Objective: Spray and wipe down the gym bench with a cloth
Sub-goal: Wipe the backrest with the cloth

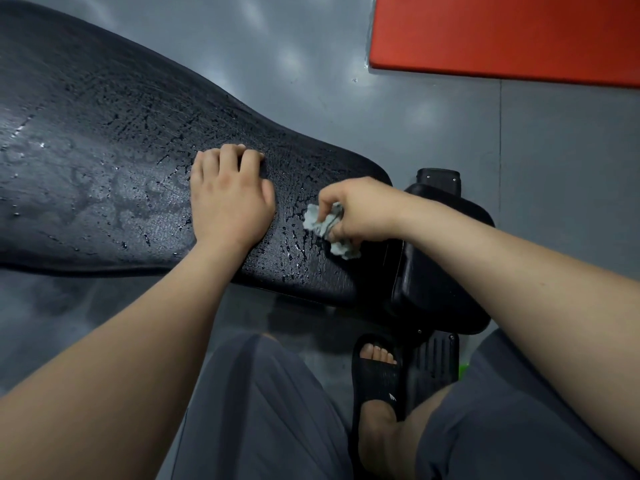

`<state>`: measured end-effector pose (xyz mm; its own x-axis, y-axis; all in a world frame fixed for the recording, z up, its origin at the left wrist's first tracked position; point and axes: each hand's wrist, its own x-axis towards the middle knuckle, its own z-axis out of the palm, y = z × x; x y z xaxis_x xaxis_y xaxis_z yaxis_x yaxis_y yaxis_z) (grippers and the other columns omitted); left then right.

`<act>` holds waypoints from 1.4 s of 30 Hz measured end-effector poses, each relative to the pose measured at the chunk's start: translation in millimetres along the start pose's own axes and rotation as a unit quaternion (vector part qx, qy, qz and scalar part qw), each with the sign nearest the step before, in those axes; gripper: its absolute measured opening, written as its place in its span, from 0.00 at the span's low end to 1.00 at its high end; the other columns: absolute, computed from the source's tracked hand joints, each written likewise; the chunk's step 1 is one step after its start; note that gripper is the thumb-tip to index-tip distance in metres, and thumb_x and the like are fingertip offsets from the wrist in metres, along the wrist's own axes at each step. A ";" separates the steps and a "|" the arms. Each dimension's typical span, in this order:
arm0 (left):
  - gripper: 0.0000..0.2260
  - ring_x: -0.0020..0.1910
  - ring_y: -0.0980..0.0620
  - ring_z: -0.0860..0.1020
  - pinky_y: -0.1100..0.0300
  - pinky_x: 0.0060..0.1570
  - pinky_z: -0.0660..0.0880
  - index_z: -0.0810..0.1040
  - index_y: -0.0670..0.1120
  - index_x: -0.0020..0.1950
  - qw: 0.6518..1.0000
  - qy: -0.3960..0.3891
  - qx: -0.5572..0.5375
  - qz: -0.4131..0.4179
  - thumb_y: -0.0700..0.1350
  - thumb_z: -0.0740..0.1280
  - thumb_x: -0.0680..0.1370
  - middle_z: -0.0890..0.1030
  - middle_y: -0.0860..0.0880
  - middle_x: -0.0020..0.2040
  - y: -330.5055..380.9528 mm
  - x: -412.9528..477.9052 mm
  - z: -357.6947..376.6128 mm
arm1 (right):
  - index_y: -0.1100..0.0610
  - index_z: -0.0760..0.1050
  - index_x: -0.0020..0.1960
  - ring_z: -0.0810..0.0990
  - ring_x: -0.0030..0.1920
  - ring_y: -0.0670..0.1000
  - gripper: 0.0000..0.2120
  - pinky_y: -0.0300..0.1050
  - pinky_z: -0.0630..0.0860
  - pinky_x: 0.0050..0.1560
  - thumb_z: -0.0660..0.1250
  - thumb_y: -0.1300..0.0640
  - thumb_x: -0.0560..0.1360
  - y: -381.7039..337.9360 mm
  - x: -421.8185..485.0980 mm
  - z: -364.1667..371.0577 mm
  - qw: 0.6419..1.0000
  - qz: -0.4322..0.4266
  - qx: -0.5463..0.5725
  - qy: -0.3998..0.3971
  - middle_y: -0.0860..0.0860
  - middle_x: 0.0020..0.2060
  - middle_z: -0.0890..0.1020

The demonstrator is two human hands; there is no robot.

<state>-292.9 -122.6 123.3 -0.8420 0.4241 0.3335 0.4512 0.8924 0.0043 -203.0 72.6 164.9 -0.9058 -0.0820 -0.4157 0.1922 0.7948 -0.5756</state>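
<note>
Wiping stage. Right hand (360, 211) is gripping crumpled cloth (329, 232) on wet bench (104, 150); left hand (230, 199) is bracing, empty, fingers loose. Next move is likely needing strokes across the droplets.

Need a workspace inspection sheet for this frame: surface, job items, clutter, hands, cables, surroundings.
Surface: black bench pad, wet, with droplets and streaks over most of the visible top.
Job's things: pale grey cloth, crumpled, on the pad near its narrow end; no spray bottle in view.
Clutter: nothing seen.
Grippers: left hand rests palm down on the pad, holding nothing; right hand grips the cloth.
Cables: nothing seen.
Surroundings: grey floor; red mat at upper right; smaller black seat pad beyond the narrow end; a foot in a black sandal below it.
</note>
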 end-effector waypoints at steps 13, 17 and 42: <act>0.17 0.62 0.37 0.71 0.42 0.71 0.63 0.77 0.47 0.62 1.000 0.001 0.001 -0.001 0.49 0.58 0.77 0.76 0.42 0.62 0.2 -1.0 1.0 | 0.45 0.85 0.51 0.83 0.32 0.42 0.13 0.34 0.79 0.37 0.77 0.59 0.69 -24.2 -5.4 19.3 0.986 -0.056 -0.049 -0.147 0.44 0.36 0.86; 0.17 0.62 0.38 0.71 0.42 0.72 0.63 0.78 0.46 0.62 1.000 -0.001 -0.004 -0.001 0.49 0.58 0.76 0.76 0.42 0.62 -0.8 0.0 0.7 | 0.49 0.86 0.48 0.84 0.33 0.45 0.12 0.43 0.83 0.42 0.76 0.64 0.69 -14.5 -12.2 8.0 0.962 0.016 -0.124 -0.244 0.47 0.37 0.87; 0.17 0.62 0.38 0.71 0.41 0.72 0.63 0.77 0.47 0.63 1.000 -0.005 0.001 -0.004 0.49 0.59 0.77 0.76 0.42 0.62 -0.8 0.7 1.2 | 0.47 0.84 0.40 0.83 0.38 0.43 0.09 0.40 0.82 0.39 0.72 0.61 0.70 -7.1 -18.8 7.1 0.982 -0.001 -0.122 -0.143 0.41 0.35 0.85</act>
<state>-294.2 -122.8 122.4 -0.8490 0.4182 0.3230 0.4436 0.8962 0.0055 -184.7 64.2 171.8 -0.7569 -0.2214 -0.6149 0.0629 0.9118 -0.4057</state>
